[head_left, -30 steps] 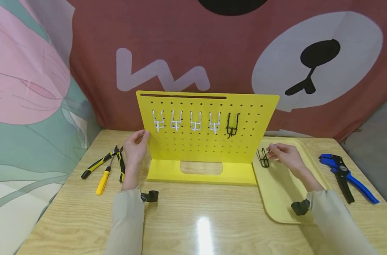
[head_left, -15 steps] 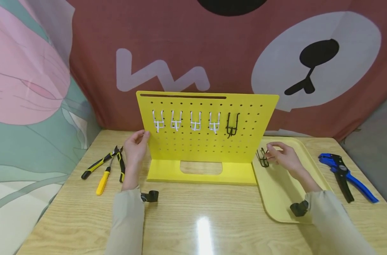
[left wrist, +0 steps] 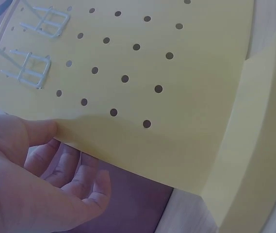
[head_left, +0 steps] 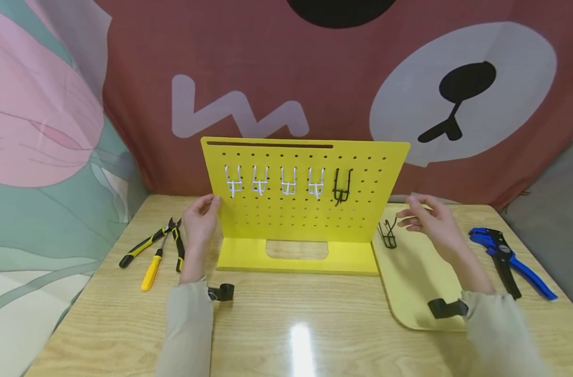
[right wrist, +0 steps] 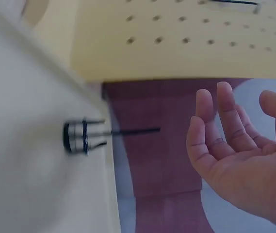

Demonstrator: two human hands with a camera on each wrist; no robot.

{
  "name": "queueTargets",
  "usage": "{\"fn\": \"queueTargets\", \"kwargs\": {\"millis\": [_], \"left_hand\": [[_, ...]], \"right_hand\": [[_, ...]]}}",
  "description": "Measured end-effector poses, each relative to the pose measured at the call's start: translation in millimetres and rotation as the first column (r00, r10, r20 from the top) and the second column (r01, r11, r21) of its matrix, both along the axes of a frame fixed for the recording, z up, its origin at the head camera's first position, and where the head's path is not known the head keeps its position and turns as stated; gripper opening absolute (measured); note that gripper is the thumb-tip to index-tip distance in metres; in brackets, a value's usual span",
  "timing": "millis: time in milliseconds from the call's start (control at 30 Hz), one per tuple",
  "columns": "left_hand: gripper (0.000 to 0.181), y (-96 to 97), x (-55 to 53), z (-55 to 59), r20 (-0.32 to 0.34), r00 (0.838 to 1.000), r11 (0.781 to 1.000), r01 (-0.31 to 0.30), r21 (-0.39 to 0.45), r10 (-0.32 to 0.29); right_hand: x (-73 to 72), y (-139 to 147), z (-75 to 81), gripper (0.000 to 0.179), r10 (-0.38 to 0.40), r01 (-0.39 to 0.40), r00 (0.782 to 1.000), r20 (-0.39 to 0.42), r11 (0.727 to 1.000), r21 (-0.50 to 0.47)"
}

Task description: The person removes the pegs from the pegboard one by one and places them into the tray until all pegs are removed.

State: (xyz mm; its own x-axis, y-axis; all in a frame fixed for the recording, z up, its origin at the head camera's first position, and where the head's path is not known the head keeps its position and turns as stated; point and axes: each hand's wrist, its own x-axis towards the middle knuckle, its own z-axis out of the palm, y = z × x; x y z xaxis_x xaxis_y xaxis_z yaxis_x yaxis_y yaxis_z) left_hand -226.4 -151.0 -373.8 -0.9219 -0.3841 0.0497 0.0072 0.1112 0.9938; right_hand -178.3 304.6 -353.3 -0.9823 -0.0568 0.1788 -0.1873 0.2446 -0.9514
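My left hand (head_left: 201, 220) grips the left edge of a yellow pegboard (head_left: 291, 225), thumb on the front face and fingers behind it, as the left wrist view shows. White wire hooks (head_left: 288, 183) hang in a row on the board, with one black wire hook (head_left: 341, 189) at their right. A second black wire hook (head_left: 388, 238) stands in the yellow tray (head_left: 423, 303), its prong pointing up. Just right of that hook is my right hand (head_left: 434, 225), raised, its fingers loosely bent and nothing between them. In the right wrist view a gap separates fingertips and hook (right wrist: 79, 137).
Left of the board lie diagonal cutters (head_left: 145, 246) and a yellow-handled screwdriver (head_left: 151, 272). A blue and black wire stripper (head_left: 505, 256) lies right of the tray. Behind the table (head_left: 267, 319) hangs a printed cloth (head_left: 249, 63).
My right hand has drawn back up and to the right, away from the black hook in the tray, which stays put. My left hand keeps its grip on the board.
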Motion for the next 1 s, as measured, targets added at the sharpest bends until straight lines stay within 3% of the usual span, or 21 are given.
{"fn": "queueTargets", "kwargs": {"millis": [167, 300, 767, 1000], "left_hand": [[0.032, -1.1, -0.3, -1.7, -0.005, 1.000, 1.000, -0.003, -0.009, 0.003], [0.031, -0.9, -0.2, -1.5, -0.017, 1.000, 1.000, -0.010, -0.016, 0.010], [0.033, -1.9, 0.8, -0.8, 0.008, 1.000, 1.000, 0.006, -0.012, -0.006], [0.032, -1.5, 1.4, -1.1, -0.001, 1.000, 1.000, 0.015, 0.012, -0.015]], "right_hand": [[13.3, -21, -6.5, 0.015, 0.000, -0.006, 0.999, -0.038, 0.987, -0.162], [16.7, -38, -10.8, 0.016, -0.018, 0.008, 0.998, -0.056, 0.982, -0.186], [10.2, -89, 0.8, 0.011, 0.050, -0.074, 0.984, -0.174, 0.988, -0.133], [7.4, -111, 1.8, 0.023, 0.080, -0.104, 0.978, -0.190, 0.988, -0.118]]}}
